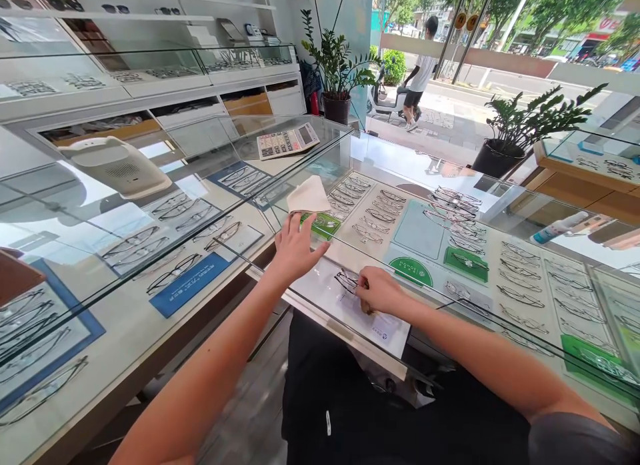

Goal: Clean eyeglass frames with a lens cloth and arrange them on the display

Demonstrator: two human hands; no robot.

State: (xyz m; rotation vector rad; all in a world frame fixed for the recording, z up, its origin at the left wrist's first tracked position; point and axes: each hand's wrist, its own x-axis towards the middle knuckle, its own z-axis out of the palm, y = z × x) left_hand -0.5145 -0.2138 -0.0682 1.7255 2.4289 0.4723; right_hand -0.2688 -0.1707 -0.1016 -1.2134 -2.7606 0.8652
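Note:
My left hand [296, 246] is open, fingers spread and palm down, over the front edge of the glass counter. Its fingertips are right at the near edge of a cream cloth [309, 194] lying on the glass; whether they touch it I cannot tell. My right hand [379, 290] is closed on a pair of dark-framed eyeglasses [344, 280], low over a white printed sheet [383, 328] at the counter's near side. The fingers hide part of the frame.
Rows of eyeglasses [520, 295] lie under the glass, with green cards [410, 270] among them. A calculator [287, 142] sits on the far corner. A spray bottle [559, 227] is at the right. Potted plants [336, 108] stand by the window, and a person [419, 75] is outside.

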